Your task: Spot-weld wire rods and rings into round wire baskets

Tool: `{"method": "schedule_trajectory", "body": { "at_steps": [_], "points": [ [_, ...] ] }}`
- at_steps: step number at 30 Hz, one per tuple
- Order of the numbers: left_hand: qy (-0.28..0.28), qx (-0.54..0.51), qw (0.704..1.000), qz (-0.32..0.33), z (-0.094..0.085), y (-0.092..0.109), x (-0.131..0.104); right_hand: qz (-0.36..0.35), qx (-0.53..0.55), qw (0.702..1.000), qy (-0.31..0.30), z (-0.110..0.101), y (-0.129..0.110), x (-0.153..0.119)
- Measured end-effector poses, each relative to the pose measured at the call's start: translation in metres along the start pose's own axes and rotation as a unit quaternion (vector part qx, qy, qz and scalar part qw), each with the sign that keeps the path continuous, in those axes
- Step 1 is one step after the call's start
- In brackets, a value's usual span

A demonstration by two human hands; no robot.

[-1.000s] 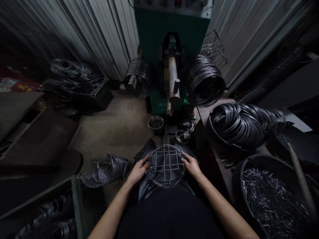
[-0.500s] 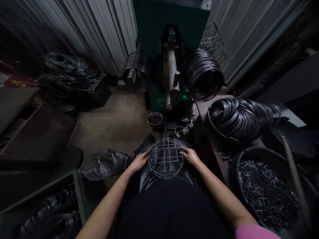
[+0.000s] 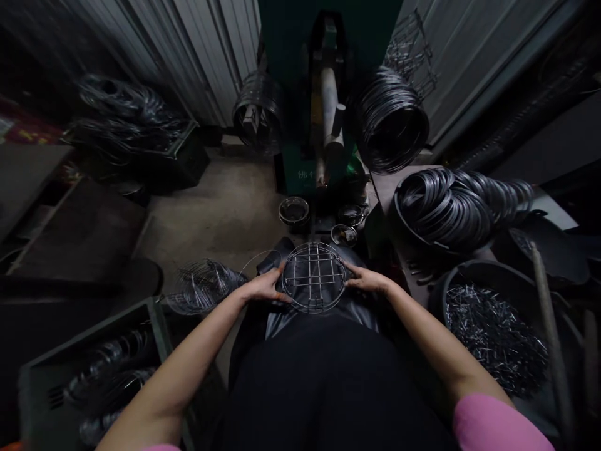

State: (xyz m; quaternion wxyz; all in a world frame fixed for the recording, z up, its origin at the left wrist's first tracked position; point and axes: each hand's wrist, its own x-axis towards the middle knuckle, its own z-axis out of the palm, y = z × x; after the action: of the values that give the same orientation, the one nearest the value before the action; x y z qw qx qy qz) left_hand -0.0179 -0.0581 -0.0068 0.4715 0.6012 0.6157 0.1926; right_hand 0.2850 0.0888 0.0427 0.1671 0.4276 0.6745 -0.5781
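Observation:
A round wire rack (image 3: 315,277) with crossing bars inside a double ring lies over my lap, on dark shiny cloth. My left hand (image 3: 268,285) grips its left rim, thumb and fingers closed about the edge. On the opposite rim, my right hand (image 3: 367,279) is likewise closed on the wire. Just ahead of the rack is a green machine (image 3: 300,172) with a pale metal arm (image 3: 330,94) reaching toward me. Small round dishes (image 3: 294,212) sit at the machine's foot.
Wire coils (image 3: 393,122) hang beside the machine. On the right stand a tub of wire rings (image 3: 446,203) and a bucket of short metal pieces (image 3: 495,335). To the left are a bundle of wire hoops (image 3: 206,285), a green crate (image 3: 157,326) and another loaded crate (image 3: 188,141).
The view has tilted down and shifted slightly. The rack stays between both hands. My left hand's thumb and fingers now spread wider along the rim, and both elbows are further out.

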Motion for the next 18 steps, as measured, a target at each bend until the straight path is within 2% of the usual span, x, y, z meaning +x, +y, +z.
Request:
{"method": "schedule_trajectory", "body": {
  "at_steps": [3,8,11,14,18],
  "points": [
    [-0.005,0.029,0.999,-0.034,0.003,0.007,-0.004,-0.007,0.012,1.0,-0.01,0.005,0.003,0.0],
    [0.004,0.054,0.997,-0.047,0.005,0.015,-0.007,-0.048,0.072,0.996,-0.007,0.01,0.009,0.0],
    [0.009,0.076,0.995,-0.064,0.009,0.016,-0.006,-0.047,0.097,0.994,-0.011,0.012,0.011,0.0],
    [0.014,0.094,0.992,-0.079,0.014,0.019,-0.006,-0.041,0.091,0.995,-0.014,0.014,0.012,0.0],
    [0.012,0.118,0.984,-0.131,0.017,0.028,-0.009,-0.105,0.032,0.993,0.032,0.018,0.012,0.003]
  ]
}}
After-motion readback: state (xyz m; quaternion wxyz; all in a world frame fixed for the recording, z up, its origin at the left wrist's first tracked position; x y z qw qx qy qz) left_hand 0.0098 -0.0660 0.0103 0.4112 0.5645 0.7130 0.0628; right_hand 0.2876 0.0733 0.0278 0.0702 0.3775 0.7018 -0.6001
